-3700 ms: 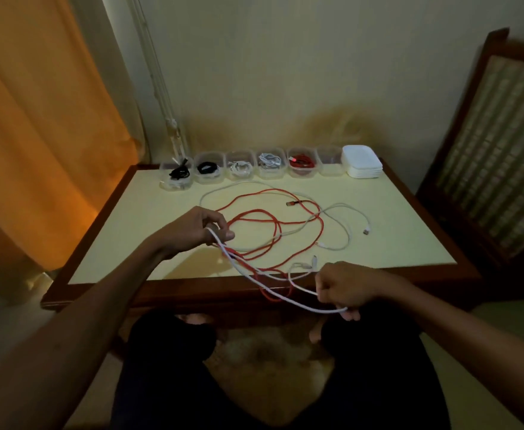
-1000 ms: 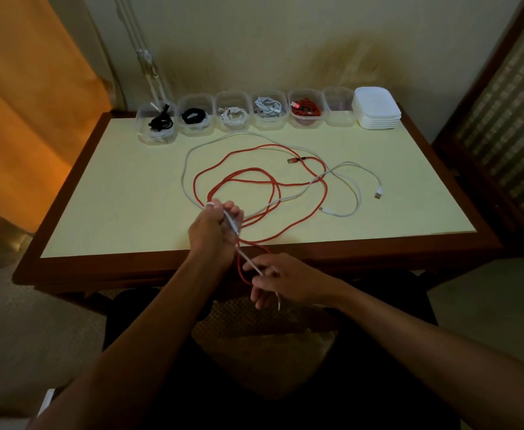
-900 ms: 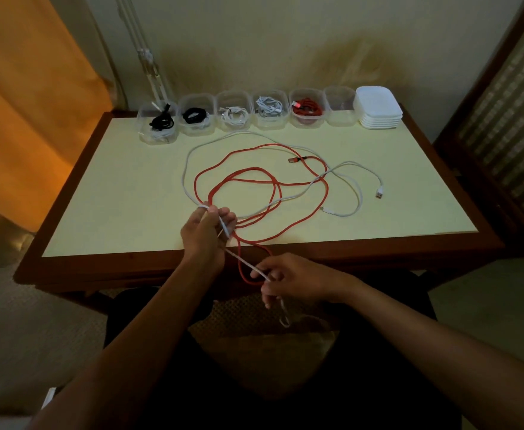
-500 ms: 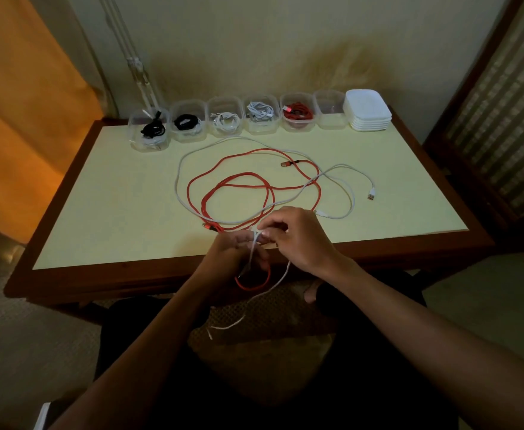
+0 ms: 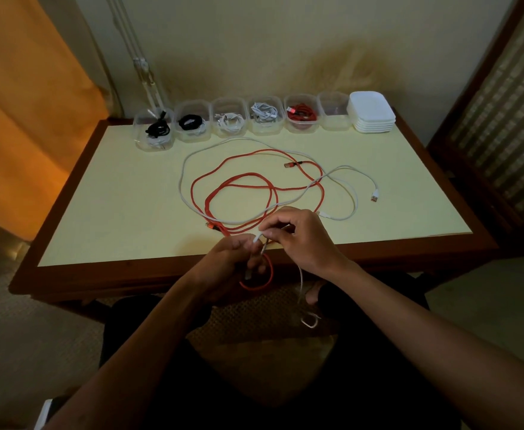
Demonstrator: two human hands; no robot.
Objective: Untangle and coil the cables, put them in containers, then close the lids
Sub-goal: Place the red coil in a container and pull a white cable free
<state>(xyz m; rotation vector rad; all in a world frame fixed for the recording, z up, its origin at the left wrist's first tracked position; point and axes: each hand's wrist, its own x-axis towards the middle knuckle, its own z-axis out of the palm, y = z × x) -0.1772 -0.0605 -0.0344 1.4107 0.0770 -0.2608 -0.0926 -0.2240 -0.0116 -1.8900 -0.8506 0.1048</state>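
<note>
a thin white cable (image 5: 182, 169) and a red cable (image 5: 256, 175) are lying tangled together in wide loops on the pale yellow desk (image 5: 105, 206), and both are hanging over its near edge. the white one is smooth and round; its plug end (image 5: 375, 195) is resting well to the right, apart from the loops. the red one is looking braided, with an orange metal plug (image 5: 291, 164) near the top of the tangle, and 1 small red loop is dropping below the desk edge between the hands.

the left hand (image 5: 226, 262) is curling around the white cable at the near edge, and the red loop is passing just by its fingers. the right hand (image 5: 301, 235) is pinching the same white cable just beside it, with thumb and forefinger. below the right hand the white cable is hanging down toward the lap and ending in a small hook shape (image 5: 310, 321).

at the far edge 6 clear plastic containers (image 5: 192, 121) are standing in 1 row, all open. 5 are holding coiled cables in black, white and red; the one on the right (image 5: 333, 111) is looking empty. a stack of white lids (image 5: 371, 111) is touching the row at its right end. the desk has a dark wooden frame. an orange curtain (image 5: 22, 119) is hanging at the left, and a woven chair (image 5: 502, 119) is standing at the right.
</note>
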